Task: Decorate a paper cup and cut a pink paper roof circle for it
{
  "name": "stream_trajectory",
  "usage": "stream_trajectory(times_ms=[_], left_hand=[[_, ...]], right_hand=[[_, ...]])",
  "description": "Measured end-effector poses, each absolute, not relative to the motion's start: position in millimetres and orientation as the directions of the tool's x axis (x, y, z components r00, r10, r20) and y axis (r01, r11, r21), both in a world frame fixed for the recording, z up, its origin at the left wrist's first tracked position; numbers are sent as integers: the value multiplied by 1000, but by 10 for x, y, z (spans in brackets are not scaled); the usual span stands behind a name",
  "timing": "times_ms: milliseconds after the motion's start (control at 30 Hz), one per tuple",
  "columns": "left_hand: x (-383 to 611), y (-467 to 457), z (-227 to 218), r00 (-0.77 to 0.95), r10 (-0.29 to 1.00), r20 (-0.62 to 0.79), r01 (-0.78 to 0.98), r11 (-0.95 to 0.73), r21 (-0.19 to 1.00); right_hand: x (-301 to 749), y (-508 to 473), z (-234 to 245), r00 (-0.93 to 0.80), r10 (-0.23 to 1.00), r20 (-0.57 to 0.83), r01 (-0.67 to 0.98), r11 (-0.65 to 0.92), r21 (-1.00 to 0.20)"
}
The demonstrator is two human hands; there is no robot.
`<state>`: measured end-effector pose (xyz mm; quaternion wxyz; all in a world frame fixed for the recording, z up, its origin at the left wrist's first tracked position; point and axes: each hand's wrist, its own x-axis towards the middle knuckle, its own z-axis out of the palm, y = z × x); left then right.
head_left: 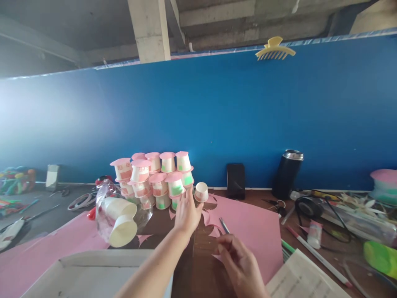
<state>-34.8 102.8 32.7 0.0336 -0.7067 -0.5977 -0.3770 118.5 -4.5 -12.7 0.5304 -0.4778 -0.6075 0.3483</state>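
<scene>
My left hand (187,215) reaches forward with its fingers stretched out, its fingertips at the right front of the stacked paper cups (174,186). These cups stand upside down in two layers with pink paper discs on top. Some have red-brown house drawings, others green patches. Right beside my left hand, a single paper cup (201,193) is tilted toward me. My right hand (238,263) is closed in a pinch above the brown table, at a slender grey pen-like thing (223,226) whose lower end my fingers hide.
Pink paper (248,227) with cut-out curves lies on the right. Left are a plastic bag of paper cups (122,231) and a white tray (71,265). A black phone (235,181) and black flask (288,176) stand by the blue partition (211,116). Tools clutter the right.
</scene>
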Motion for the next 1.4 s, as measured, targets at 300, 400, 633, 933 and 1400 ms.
stream_trajectory(times_ms=[300, 400, 633, 933, 1400], left_hand=[[-14, 1522, 93, -107, 762, 639, 928, -155, 340], [27, 1594, 66, -144, 737, 660, 940, -108, 325], [89, 1626, 131, -139, 723, 677, 943, -112, 313], [-153, 800, 462, -79, 745, 663, 845, -303, 440], [-435, 170, -127, -53, 620, 783, 774, -469, 424]], right_hand=[[1119, 5, -226, 19, 872, 488, 370, 448, -814], [1107, 37, -255, 17, 854, 521, 402, 471, -785], [1100, 19, -227, 8, 818, 575, 451, 510, -732], [1197, 8, -79, -96, 724, 683, 370, 663, -651], [2146, -22, 1007, 171, 904, 393, 838, 76, -541]])
